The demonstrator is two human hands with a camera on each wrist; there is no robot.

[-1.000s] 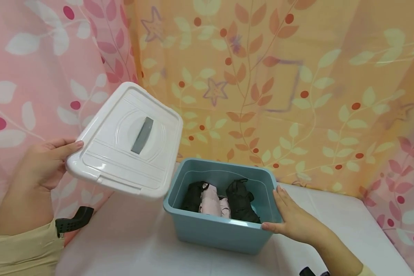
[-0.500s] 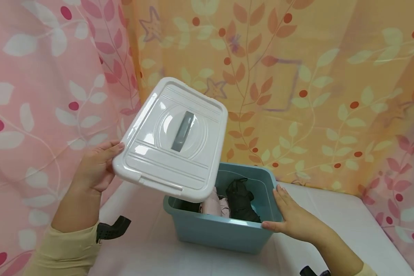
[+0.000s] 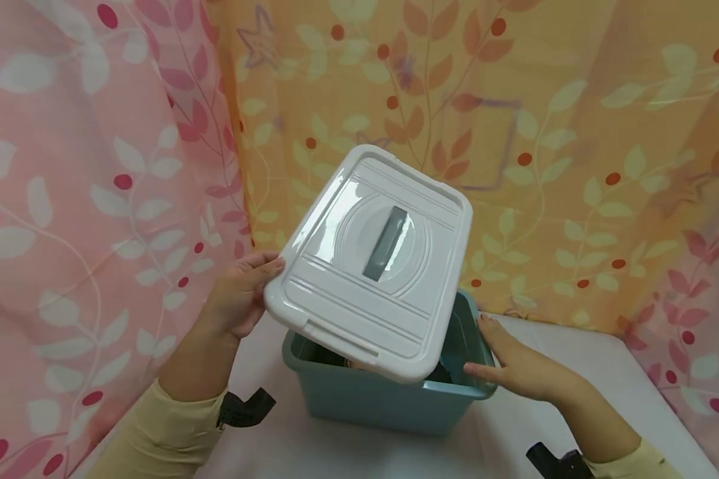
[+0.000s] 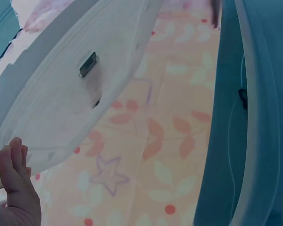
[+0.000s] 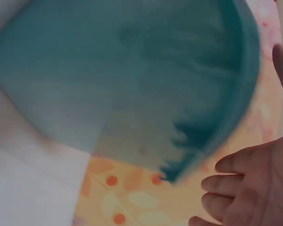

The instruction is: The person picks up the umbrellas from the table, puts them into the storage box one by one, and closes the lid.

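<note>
My left hand [image 3: 236,296] grips the left corner of a white plastic lid [image 3: 347,286] with a grey handle [image 3: 385,243], thumb on top. The lid is tilted over a blue-grey storage bin [image 3: 377,406] and hides most of its inside. Its pale underside [image 4: 70,99] faces the left wrist view. My right hand [image 3: 524,369] is at the bin's right rim with straight fingers; in the right wrist view a small gap shows between that hand [image 5: 254,183] and the bin wall [image 5: 132,94]. A bit of a black bundle [image 3: 440,374] shows under the lid's lower edge.
The bin stands on a white-covered table [image 3: 575,346]. Behind it hangs an orange leaf-patterned curtain [image 3: 575,219], and a pink one [image 3: 96,279] hangs on the left. Black camera mounts [image 3: 245,407] sit on both wrists.
My left hand has carried the lid rightward from beside the bin to over it, covering the black and pink bundles. My right hand has stayed at the right rim, shifting slightly.
</note>
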